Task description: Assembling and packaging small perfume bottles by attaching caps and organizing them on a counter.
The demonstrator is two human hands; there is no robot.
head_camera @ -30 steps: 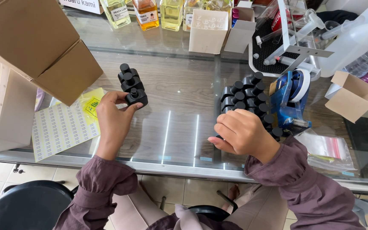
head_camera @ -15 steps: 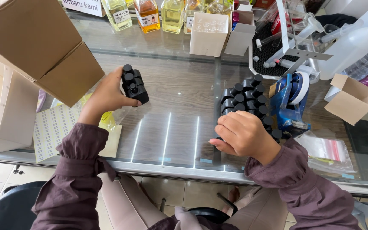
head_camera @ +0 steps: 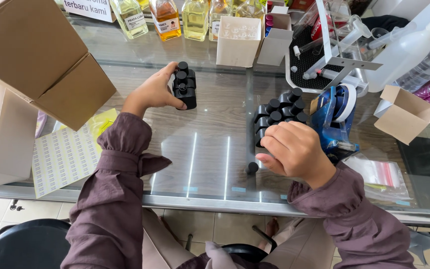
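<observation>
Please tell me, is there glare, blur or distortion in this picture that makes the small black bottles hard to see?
Head view: bright light streaks reflect off the glass table, between the hands, not over the black bottles. The left hand touches a sharp group of three bottles; the right hand hides part of the larger group. Edges bend slightly, as with a wide lens.

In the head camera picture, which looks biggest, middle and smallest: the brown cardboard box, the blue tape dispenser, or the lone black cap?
1. Brown cardboard box, though it sits nearer the camera, which may make it look bigger.
2. Blue tape dispenser.
3. Lone black cap, clearly smallest.
</observation>
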